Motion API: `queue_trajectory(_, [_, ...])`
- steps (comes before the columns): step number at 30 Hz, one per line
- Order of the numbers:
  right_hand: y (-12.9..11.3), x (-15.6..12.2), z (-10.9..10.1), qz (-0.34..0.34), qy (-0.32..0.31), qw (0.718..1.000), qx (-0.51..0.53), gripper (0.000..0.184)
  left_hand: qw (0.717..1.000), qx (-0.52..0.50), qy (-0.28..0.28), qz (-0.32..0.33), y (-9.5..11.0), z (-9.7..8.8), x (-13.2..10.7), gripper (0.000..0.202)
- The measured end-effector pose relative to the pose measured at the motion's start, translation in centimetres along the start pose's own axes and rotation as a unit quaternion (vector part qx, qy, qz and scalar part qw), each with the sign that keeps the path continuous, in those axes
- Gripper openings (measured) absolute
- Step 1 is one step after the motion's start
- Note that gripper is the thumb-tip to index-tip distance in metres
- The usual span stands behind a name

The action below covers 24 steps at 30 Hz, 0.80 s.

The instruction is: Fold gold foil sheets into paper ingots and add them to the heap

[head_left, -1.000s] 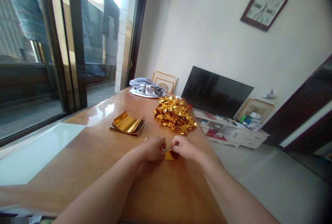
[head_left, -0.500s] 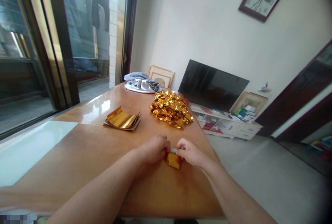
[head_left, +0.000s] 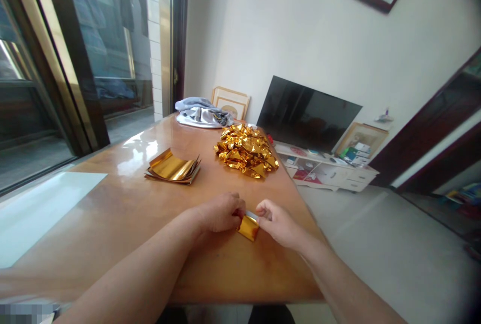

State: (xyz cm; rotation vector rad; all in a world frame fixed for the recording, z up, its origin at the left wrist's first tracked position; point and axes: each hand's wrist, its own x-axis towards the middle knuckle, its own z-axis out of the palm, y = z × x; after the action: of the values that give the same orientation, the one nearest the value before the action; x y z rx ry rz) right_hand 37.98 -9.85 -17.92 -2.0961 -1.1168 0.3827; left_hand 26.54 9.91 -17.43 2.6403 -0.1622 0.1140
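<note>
Right, on my feed the left hand (head_left: 220,212) is curled narrow, its fingers pinching the left edge of a small folded square of gold foil (head_left: 248,227) on the wooden table (head_left: 112,204). The right hand (head_left: 276,222) curves in just beside the square's other edge, its fingertips (head_left: 261,208) close, though I can't tell whether they touch it. Ahead and to the left of the left hand lies a stack of gold foil sheets (head_left: 173,167). Straight ahead of both hands sits a crumpled heap of gold foil (head_left: 246,151), with a folded grey cloth (head_left: 201,113) farther off.
</note>
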Motion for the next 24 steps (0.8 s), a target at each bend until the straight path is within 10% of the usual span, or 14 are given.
queue_trajectory(7, [-1.9,-3.5,-1.7,-0.108,-0.027,0.984,-0.139,0.015,0.999,-0.015,-0.032,0.009,0.4,-1.0,-0.6,0.039])
queue_trajectory(24, [-1.6,-3.4,-1.1,-0.153,-0.031,0.97,-0.187,0.021,0.999,-0.013,-0.047,0.02,0.7,-1.6,-0.7,0.02])
